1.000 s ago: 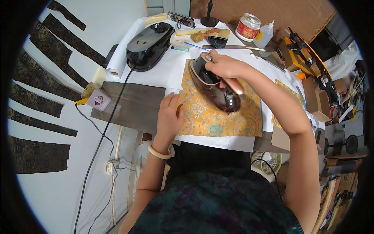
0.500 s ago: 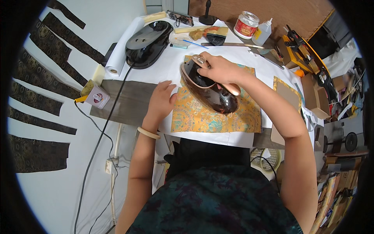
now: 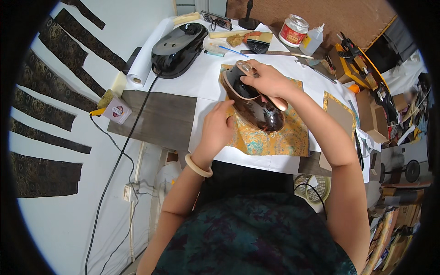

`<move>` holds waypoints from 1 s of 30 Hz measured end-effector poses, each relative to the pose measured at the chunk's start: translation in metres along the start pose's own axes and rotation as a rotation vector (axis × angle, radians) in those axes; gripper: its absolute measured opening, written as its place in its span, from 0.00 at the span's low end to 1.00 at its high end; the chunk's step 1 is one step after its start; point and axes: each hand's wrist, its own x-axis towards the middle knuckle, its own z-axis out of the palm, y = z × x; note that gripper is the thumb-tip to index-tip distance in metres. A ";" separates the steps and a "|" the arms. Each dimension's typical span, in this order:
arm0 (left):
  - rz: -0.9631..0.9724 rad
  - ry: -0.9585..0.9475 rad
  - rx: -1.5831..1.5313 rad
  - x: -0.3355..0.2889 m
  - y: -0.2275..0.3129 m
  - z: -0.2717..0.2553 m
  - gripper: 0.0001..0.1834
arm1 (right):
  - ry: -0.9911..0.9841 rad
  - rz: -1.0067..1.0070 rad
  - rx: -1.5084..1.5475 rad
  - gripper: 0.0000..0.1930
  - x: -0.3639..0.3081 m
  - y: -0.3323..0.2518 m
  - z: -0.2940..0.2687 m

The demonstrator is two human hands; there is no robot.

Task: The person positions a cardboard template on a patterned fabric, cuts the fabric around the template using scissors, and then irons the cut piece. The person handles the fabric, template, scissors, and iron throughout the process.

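My right hand [image 3: 266, 78] is closed round the handle of a glossy dark cordless iron [image 3: 263, 112]. The iron rests over a piece of gold brocade fabric [image 3: 291, 137] with a teal pattern. At the fabric's left edge is my left hand [image 3: 215, 128], its fingers bent and close together on the cloth. That edge looks drawn up by the hand; the fingertips are partly hidden. Under the fabric lies white paper [image 3: 275, 162] on the grey table [image 3: 156, 112].
A black iron stand [image 3: 178, 50] with a cord and a paper roll [image 3: 142, 59] are at the back left. A glass jar [image 3: 293, 31], a squeeze bottle [image 3: 312, 40] and a brush [image 3: 259, 42] stand or lie behind. A fabric-edged board [image 3: 337, 110] lies right.
My left hand has moved right onto the fabric's left edge, which has shifted inward and wrinkled. The iron stays in my right hand in nearly the same spot.
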 end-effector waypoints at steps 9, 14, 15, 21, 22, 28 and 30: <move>-0.100 0.099 0.048 -0.027 -0.006 -0.026 0.19 | 0.024 -0.084 0.063 0.31 0.007 0.025 -0.005; -0.229 0.232 0.103 -0.071 -0.023 -0.043 0.17 | -0.202 -0.149 0.083 0.35 0.000 -0.001 -0.007; -0.234 0.242 0.079 -0.076 -0.023 -0.044 0.17 | -0.214 -0.170 0.038 0.35 0.002 -0.002 -0.005; -0.292 0.320 -0.060 -0.096 -0.017 -0.055 0.14 | -0.270 -0.283 -0.183 0.34 0.001 -0.015 0.001; -0.291 0.336 -0.075 -0.097 -0.019 -0.055 0.14 | -0.307 -0.269 -0.189 0.33 -0.005 -0.024 -0.004; -0.204 0.432 -0.136 -0.094 -0.017 -0.057 0.11 | -0.255 -0.756 -0.296 0.31 0.004 -0.007 0.011; -0.172 0.450 -0.129 -0.092 -0.018 -0.057 0.10 | -0.215 -0.883 -0.265 0.28 0.003 -0.007 0.016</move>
